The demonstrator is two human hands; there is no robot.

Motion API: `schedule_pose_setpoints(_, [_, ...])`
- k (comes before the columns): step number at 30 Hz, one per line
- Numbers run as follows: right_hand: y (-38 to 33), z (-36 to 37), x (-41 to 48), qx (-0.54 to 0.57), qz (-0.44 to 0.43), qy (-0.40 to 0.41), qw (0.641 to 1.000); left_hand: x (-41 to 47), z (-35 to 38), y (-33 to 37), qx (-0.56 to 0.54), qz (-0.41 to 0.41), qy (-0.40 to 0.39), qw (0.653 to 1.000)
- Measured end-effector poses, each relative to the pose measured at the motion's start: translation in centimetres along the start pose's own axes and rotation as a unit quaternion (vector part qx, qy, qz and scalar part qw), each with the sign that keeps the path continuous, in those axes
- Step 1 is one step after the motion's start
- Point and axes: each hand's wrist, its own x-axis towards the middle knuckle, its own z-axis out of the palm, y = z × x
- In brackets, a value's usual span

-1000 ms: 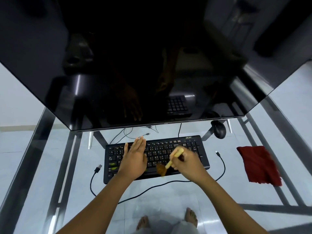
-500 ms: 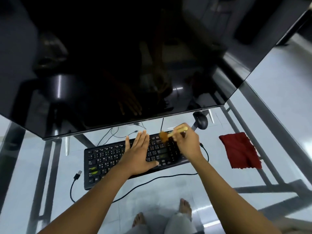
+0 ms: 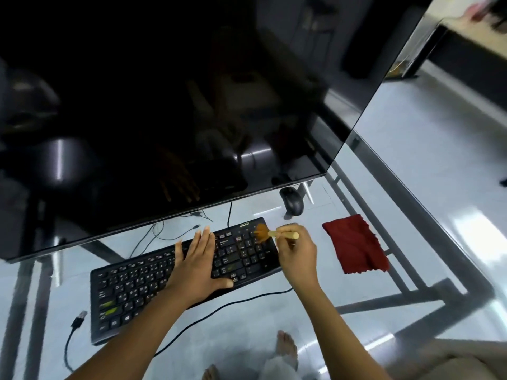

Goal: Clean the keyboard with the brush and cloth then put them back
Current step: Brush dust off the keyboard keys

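Right hand [image 3: 297, 259] pinches brush [image 3: 277, 234] — handle crosswise, bristles pointing left onto keyboard [image 3: 137, 283]; left hand [image 3: 196, 267] flat on it, fingers straight

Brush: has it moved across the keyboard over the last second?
Yes. The brush, held by the right hand, went from the keyboard's near edge to its far right corner, beside the logo.

Monitor [image 3: 192, 105] close behind keyboard [image 3: 137, 283]; cable [image 3: 247, 297] crosses open glass [image 3: 247, 330] in front.

You see dim bluish light, glare streaks on the glass counter [image 3: 428, 187], a reflective dark monitor [image 3: 164, 105], a blurred brush [image 3: 264, 233] and warped edges.
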Motion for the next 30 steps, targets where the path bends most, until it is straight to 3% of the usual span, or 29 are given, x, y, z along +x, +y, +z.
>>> schedule_pose_setpoints(4, [0.5,-0.4,-0.2,-0.020,-0.017,-0.076,0.997,-0.1,0.1,-0.2,-0.003,0.002,0.003,1.000])
schedule_pose_setpoints(8, [-0.2,-1.2,0.0,-0.005,-0.009,-0.009,1.000,-0.2,0.1,-0.2,-0.005,0.004,-0.009,1.000])
schedule_pose_setpoints(11, [-0.1,-1.3,-0.3,-0.021,-0.024,-0.120,0.992,-0.2,-0.1,-0.3,-0.003,0.007,-0.018,1.000])
schedule_pose_setpoints(15, [0.6,-1.9,-0.3,-0.026,0.014,-0.017,0.999,-0.2,-0.2,0.1,0.001,-0.004,-0.033,0.999])
schedule_pose_setpoints(19, [0.6,-2.5,-1.3,0.004,0.006,-0.128,0.992,0.2,-0.4,0.7,0.001,-0.024,-0.053,0.998])
schedule_pose_setpoints(22, [1.4,-3.0,-0.8,0.010,0.024,-0.034,0.999,0.2,-0.2,0.6,-0.003,-0.022,-0.056,0.998])
schedule_pose_setpoints(26, [1.3,-2.6,-0.9,0.006,-0.005,-0.114,0.993,-0.1,-0.1,0.2,-0.007,-0.010,-0.039,0.999])
schedule_pose_setpoints(30, [1.2,-1.7,-0.2,0.030,0.007,0.014,0.999,-0.2,0.1,-0.1,-0.004,0.002,-0.027,1.000])
